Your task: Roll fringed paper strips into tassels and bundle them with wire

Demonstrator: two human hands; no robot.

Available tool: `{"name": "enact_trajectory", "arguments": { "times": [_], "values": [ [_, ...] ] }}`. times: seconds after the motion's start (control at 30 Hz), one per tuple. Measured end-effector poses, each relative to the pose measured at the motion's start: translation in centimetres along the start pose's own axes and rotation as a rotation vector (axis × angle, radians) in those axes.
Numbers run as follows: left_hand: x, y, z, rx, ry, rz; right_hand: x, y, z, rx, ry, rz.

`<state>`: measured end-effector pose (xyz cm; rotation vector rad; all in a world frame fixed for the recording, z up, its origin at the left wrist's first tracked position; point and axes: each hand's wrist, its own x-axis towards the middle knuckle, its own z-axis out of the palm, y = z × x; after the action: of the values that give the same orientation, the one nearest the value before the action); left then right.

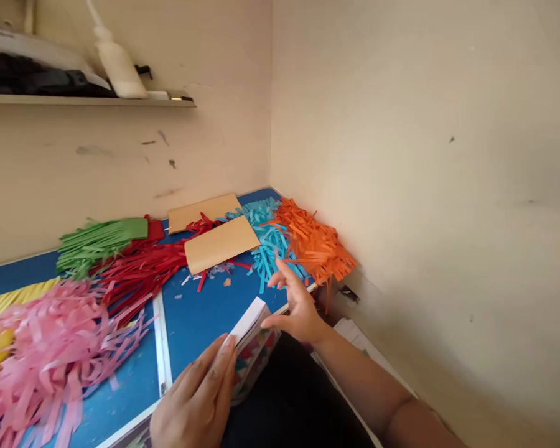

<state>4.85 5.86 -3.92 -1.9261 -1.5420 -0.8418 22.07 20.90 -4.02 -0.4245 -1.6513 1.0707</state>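
Cut paper fringes point(140, 274) already lie on the blue table point(186, 330), and at its near edge the left hand point(196, 389) grips a patterned box point(249, 322), fingers together, beside the right hand's point(301, 311) spread fingers, the remaining work unclear.

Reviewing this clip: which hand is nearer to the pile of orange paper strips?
Right. The right hand is just in front of the orange strips; the left hand is farther off, lower left, on the white-edged item.

Beyond the box point(251, 319), free tabletop point(200, 320) ends where tan paper point(221, 246) blocks
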Motion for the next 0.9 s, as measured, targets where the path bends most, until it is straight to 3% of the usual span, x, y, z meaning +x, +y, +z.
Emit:
{"name": "enact_trajectory", "arguments": {
  "times": [0.07, 0.13, 0.23, 0.33, 0.57, 0.9],
  "values": [
    [0.0, 0.6, 0.2, 0.034, -0.004, -0.049, -1.3, -1.2, -0.1, 0.084, 0.227, 0.034],
    [0.1, 1.1, 0.1, 0.045, -0.009, -0.101, -2.8, -2.8, 0.9, 0.379, 0.33, 0.168],
    [0.2, 1.9, 0.0, 0.04, -0.015, -0.144, -4.8, -4.5, 3.5, 0.839, 0.314, 0.572],
    [0.1, 2.7, 0.0, 0.045, -0.021, -0.141, -5.7, -4.5, 5.6, 1.0, 0.304, 0.817],
    [0.9, 3.8, 0.0, 0.007, -0.038, -0.081, -5.8, -3.9, 6.1, 0.974, 0.45, 0.853],
    [1.0, 4.3, 0.2, -0.034, -0.005, -0.08, -5.4, -4.2, 6.1, 0.901, 0.489, 0.872]
  ]
}}
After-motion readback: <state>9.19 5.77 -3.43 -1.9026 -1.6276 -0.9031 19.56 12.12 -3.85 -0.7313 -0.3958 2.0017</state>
